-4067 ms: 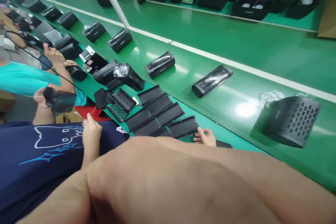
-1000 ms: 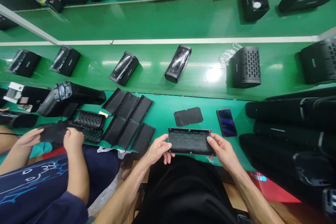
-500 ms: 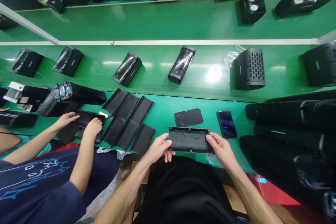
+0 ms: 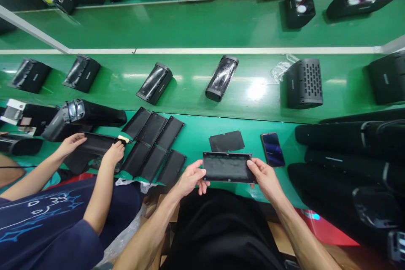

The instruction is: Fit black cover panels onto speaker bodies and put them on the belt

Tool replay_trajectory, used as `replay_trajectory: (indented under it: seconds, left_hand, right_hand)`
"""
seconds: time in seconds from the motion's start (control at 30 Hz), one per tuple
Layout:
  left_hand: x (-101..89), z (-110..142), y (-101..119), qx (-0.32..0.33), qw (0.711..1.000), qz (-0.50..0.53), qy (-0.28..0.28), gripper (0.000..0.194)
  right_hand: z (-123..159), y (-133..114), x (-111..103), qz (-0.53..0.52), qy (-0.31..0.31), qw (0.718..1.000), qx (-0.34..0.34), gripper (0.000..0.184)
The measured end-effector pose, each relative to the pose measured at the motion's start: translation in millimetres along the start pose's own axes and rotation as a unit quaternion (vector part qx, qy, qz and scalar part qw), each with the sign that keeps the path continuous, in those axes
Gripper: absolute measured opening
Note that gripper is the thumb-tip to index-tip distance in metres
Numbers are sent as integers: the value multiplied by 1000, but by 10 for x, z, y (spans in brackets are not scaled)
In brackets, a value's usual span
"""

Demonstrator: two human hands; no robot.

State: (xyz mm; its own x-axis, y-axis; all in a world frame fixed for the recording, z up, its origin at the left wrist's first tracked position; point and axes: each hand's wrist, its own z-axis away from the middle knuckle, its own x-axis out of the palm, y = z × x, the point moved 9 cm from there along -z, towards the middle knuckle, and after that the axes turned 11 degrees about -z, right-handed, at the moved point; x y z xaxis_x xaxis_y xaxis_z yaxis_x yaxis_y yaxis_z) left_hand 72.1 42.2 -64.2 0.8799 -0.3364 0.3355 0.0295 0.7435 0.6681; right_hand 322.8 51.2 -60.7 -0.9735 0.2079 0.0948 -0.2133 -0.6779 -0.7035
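Between my hands I hold a black rectangular plastic panel (image 4: 227, 168) with a raised rim and small holes along its edges, its hollow side up. My left hand (image 4: 191, 178) grips its left end, thumb on the rim. On the right end, my right hand (image 4: 264, 174) has its thumb over the edge and the fingers mostly hidden beneath. Just beyond the panel a thin black sheet (image 4: 227, 141) with notched edges lies flat on the green table (image 4: 196, 135). To the right of the sheet is a phone (image 4: 273, 149), dark screen up.
Several similar black panels (image 4: 153, 128) lie left of me, beside a co-worker's hands (image 4: 114, 152) on another panel. Black speaker housings (image 4: 222, 78) sit along the green conveyor (image 4: 186, 88). Large dark rounded cases (image 4: 344, 158) are stacked on the right.
My hands and the panel stay almost still. The co-worker's hands have shifted slightly with their panel, and housings on the conveyor have moved a little to the right.
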Motion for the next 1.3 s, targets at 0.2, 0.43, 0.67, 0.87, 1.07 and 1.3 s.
replay_trajectory:
  seconds: [0.2, 0.43, 0.67, 0.87, 1.07, 1.3]
  left_hand:
    - [-14, -13, -11, -7, 1000, 1, 7, 56]
    - [-37, -23, 24, -6, 1000, -7, 7, 58]
    - [27, -47, -4, -9, 1000, 6, 1, 56]
    - [63, -90, -45, -9, 1000, 27, -8, 52]
    - [76, -20, 70, -1, 999, 38, 0, 33]
    - [91, -76, 38, -15, 999, 35, 2, 50]
  right_hand:
    - [0, -390, -57, 144, 45, 975, -163, 62]
    - [11, -784, 559, 389, -47, 856, -336, 28]
    - [-64, -741, 535, 419, -33, 849, -320, 24]
    - [-89, -676, 482, 404, -30, 865, -298, 23]
    - [-114, -630, 33, 223, 9, 951, -214, 51]
    - [-52, 28, -224, -37, -17, 998, 47, 57]
